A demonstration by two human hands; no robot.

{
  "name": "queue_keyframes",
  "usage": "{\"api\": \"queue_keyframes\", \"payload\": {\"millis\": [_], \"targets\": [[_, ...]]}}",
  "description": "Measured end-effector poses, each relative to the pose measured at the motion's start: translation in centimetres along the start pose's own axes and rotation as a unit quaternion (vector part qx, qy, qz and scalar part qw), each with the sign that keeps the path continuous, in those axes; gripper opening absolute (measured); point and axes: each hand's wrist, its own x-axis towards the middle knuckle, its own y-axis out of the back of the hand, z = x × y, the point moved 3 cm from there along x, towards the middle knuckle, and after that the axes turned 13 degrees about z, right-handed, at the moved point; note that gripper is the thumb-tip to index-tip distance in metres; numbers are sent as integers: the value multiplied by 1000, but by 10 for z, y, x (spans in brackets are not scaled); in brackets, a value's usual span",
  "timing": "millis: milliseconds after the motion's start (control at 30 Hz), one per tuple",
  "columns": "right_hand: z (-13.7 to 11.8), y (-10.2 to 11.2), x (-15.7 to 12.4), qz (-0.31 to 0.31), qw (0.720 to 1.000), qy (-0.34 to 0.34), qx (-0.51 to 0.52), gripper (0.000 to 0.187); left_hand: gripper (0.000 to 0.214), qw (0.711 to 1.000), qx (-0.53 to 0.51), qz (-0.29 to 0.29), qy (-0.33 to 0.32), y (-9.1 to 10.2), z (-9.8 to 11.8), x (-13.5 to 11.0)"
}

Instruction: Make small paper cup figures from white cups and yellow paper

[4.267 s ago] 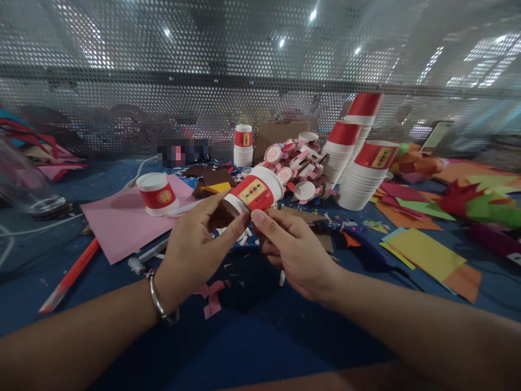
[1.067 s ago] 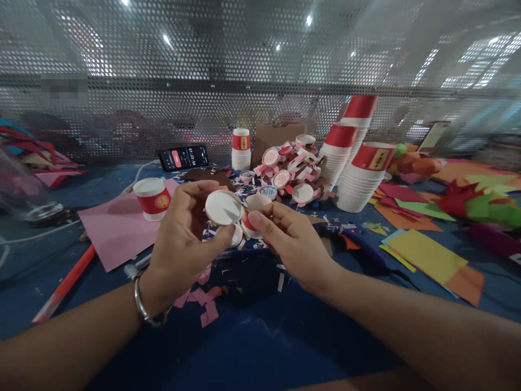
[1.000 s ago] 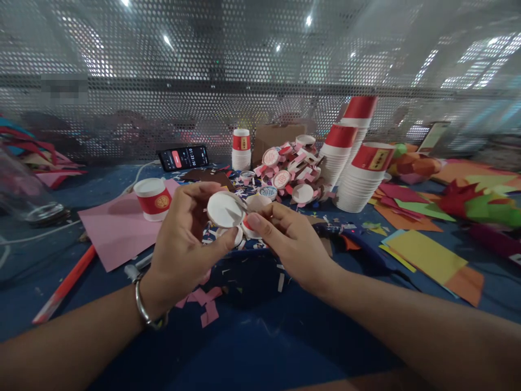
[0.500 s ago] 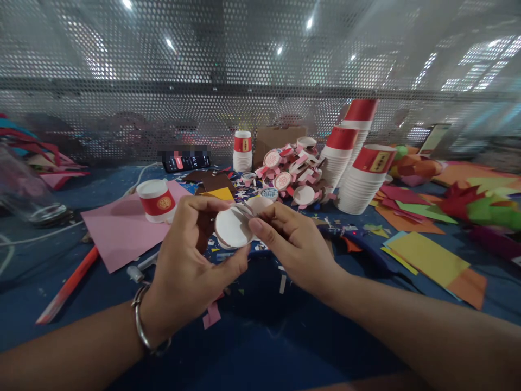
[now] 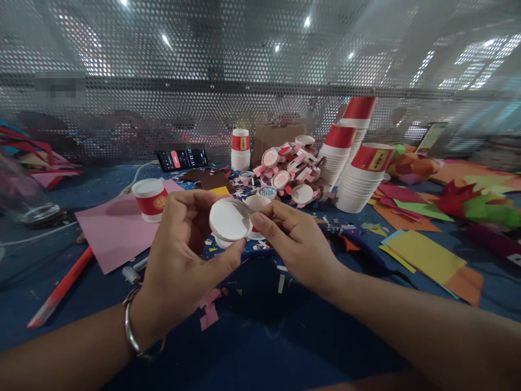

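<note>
A small paper cup [image 5: 229,220] is held in front of me with its white round base turned toward the camera. My left hand [image 5: 183,260] grips it from the left, fingers curled over the top and thumb below. My right hand [image 5: 299,247] pinches its right rim between thumb and fingers. A metal bangle [image 5: 131,332] circles my left wrist. Both hands hover above the blue table [image 5: 260,336].
A red-banded cup [image 5: 149,199] stands on pink paper [image 5: 109,231]. Further back are a phone [image 5: 182,158], a heap of cut cup pieces [image 5: 291,174] and tall cup stacks [image 5: 358,157]. Coloured paper sheets [image 5: 427,252] lie right, an orange pen [image 5: 57,293] left. A perforated screen closes the back.
The cup was turned from lying sideways with its red label showing to base-on toward me. In the last second it dipped slightly, then rose again between both hands.
</note>
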Motion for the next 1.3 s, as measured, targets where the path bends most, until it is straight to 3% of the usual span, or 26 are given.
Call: {"api": "queue_keyframes", "payload": {"millis": [100,433,833,1300], "targets": [[1,0,1,-4,1000,1,-7,31,50,999,-16,-8,48,1,-2,0],[3,-2,-1,-4,999,-14,-48,35,40,992,-58,2,112,4,-8,3],[4,0,0,-14,999,-3,-53,35,41,989,-77,-17,122,5,-10,5],[5,-1,2,-14,998,-11,-67,35,39,971,-105,0,215,4,-9,5]]}}
